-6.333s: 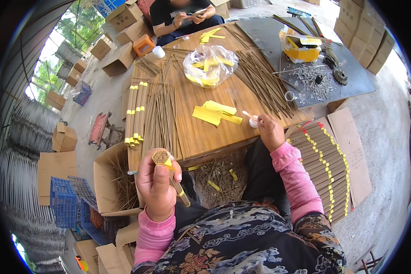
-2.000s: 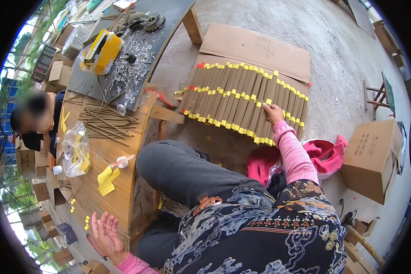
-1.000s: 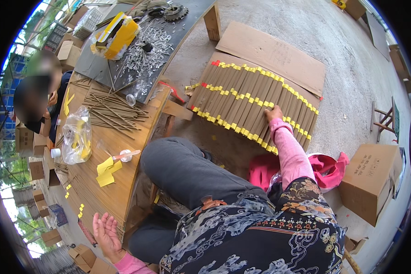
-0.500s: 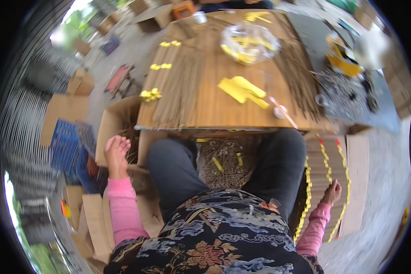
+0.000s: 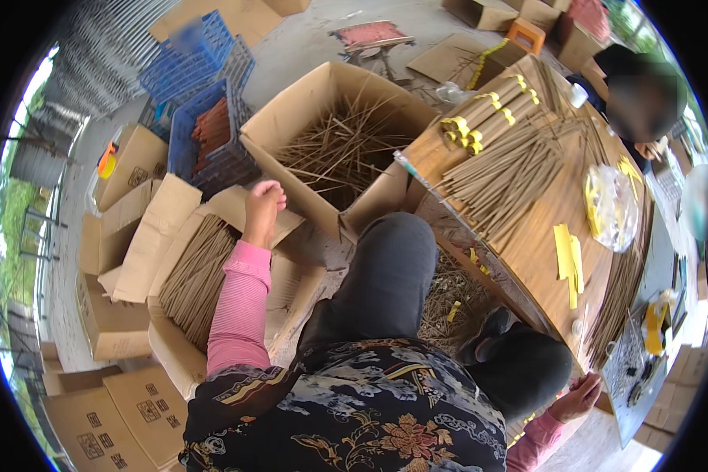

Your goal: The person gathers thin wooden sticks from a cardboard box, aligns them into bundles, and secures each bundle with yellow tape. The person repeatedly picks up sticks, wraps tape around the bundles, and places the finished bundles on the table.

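My left hand [image 5: 264, 212] is raised beside an open cardboard box [image 5: 171, 346] that holds thin brown sticks [image 5: 200, 271]. Its fingers are curled together, with nothing visible in them. Low on the right, my right hand [image 5: 576, 397] is near the front corner of the wooden table [image 5: 519, 275]. Its fingers are loosely bent and slightly apart, and I see nothing held. More brown sticks [image 5: 507, 173] lie spread across the table. Bundles with yellow bands [image 5: 472, 138] lie at its far left end.
A larger carton [image 5: 291, 169] with jumbled sticks stands between my left hand and the table. Blue crates [image 5: 204, 149] stand beyond. On the table are yellow strips [image 5: 568, 263] and a clear plastic bag [image 5: 612, 208]. Another person [image 5: 598, 79] sits at the far side.
My view has swung to the left, bringing the stick-filled boxes into sight. My left hand's fingers have curled in more. My right hand is now by the table corner.
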A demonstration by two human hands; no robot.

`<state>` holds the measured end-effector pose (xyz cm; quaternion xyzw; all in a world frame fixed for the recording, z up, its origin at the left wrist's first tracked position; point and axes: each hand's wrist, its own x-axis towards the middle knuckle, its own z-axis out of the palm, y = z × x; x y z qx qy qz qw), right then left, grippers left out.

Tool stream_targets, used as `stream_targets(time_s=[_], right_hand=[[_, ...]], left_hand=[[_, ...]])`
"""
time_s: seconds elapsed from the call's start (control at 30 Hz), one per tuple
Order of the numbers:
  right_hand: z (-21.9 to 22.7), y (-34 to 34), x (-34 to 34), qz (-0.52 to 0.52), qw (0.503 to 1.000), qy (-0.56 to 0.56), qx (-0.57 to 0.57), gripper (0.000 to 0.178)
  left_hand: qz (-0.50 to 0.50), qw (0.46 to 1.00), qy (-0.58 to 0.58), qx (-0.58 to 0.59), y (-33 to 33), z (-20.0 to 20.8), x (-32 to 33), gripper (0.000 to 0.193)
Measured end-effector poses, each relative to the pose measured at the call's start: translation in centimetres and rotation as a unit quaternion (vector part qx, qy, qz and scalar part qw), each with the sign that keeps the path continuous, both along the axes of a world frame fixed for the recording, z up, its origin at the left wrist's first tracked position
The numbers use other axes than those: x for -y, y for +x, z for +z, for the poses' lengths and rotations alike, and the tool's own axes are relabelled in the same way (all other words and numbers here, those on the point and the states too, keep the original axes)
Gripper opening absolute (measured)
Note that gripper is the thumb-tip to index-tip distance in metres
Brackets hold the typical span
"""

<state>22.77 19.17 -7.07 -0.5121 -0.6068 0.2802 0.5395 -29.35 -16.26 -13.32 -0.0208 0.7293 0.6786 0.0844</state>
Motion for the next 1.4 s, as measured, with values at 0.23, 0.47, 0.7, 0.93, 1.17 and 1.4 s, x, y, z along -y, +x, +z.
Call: stream_targets(time_s=[0.23, 0.47, 0.7, 0.93, 1.17, 1.4], right_hand=[[-1.8, -5.1, 1.6, 0.095, 0.992, -0.008, 0.088, 0.028], [-1.7, -9.6, 1.9, 0.215, 0.968, 0.011, 0.129, 0.025], [0.0, -12.1, 3.2, 0.271, 0.954, 0.022, 0.124, 0.027], [0.1, -11.2, 4.3, 0.291, 0.941, 0.024, 0.172, 0.027], [0.0, -11.3, 5.2, 0.258, 0.949, -0.009, 0.181, 0.029], [-0.3, -11.0, 5.0, 0.272, 0.942, -0.025, 0.194, 0.028]], left_hand=[[0.073, 0.993, -0.096, -0.011, -1.3, 1.4, 13.9, 0.010], [-0.078, 0.796, -0.600, -0.001, 7.2, -5.1, 23.4, 0.015], [0.025, 0.739, -0.673, -0.030, 9.2, -9.4, 23.0, 0.035], [0.017, 0.725, -0.688, -0.025, 9.0, -11.4, 23.4, 0.031], [-0.001, 0.727, -0.686, -0.030, 8.8, -11.3, 23.3, 0.030], [0.001, 0.727, -0.683, -0.077, 9.6, -12.5, 23.5, 0.024]])
